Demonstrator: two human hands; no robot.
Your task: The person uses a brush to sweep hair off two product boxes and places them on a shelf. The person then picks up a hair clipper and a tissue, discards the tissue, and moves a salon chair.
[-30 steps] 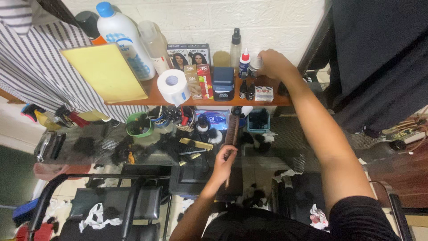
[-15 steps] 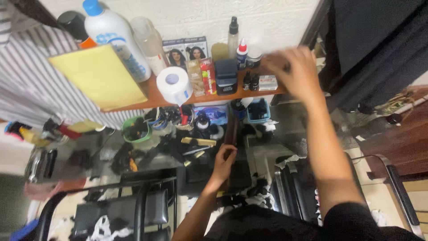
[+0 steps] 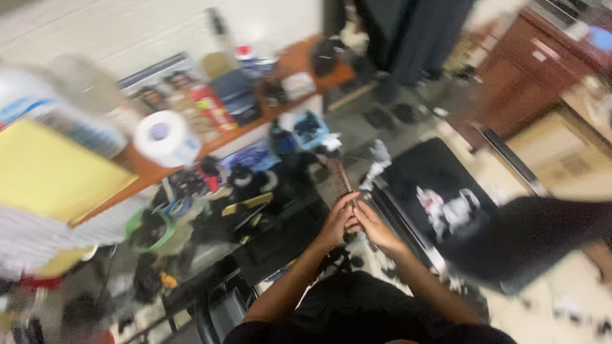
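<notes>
The view is blurred by motion. My left hand [image 3: 335, 223] and my right hand [image 3: 377, 230] meet in front of me, fingertips together. Between them they pinch the near end of a long, narrow brown comb-like tool [image 3: 342, 178], which points away from me toward the cluttered counter. Both forearms come up from the bottom of the view, over my dark lap.
An orange-brown shelf [image 3: 148, 172] carries a white paper roll [image 3: 166, 138], bottles, small boxes and a yellow pad [image 3: 51, 175]. Below it lies a counter crowded with dark tools and a green bowl [image 3: 150, 229]. A black seat [image 3: 440, 185] with white scraps stands at right, near a wooden cabinet [image 3: 529, 95].
My right hand has left the shelf and come down to join my left hand at the brown tool. The camera has swung to the right and tilted.
</notes>
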